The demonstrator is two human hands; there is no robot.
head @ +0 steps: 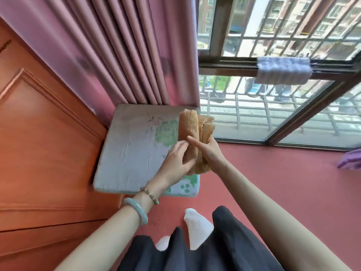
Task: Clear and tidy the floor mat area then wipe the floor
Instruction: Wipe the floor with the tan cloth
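I see a tan, fuzzy cloth (188,124) folded into a loose, upright bundle and held in the air over the mat's right edge. The left grip (175,159) pinches its near fold, and the right grip (207,151) holds it from the right. The mat (127,153) is a pale grey-lilac square pad with a green flower print. It lies flat on the red floor (273,182), which spreads to the right of the mat and nearer to me.

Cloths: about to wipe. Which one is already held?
The brown cloth, in left hand and right hand; the blue cloth drapes the window rail, the purple cloth lies far right.
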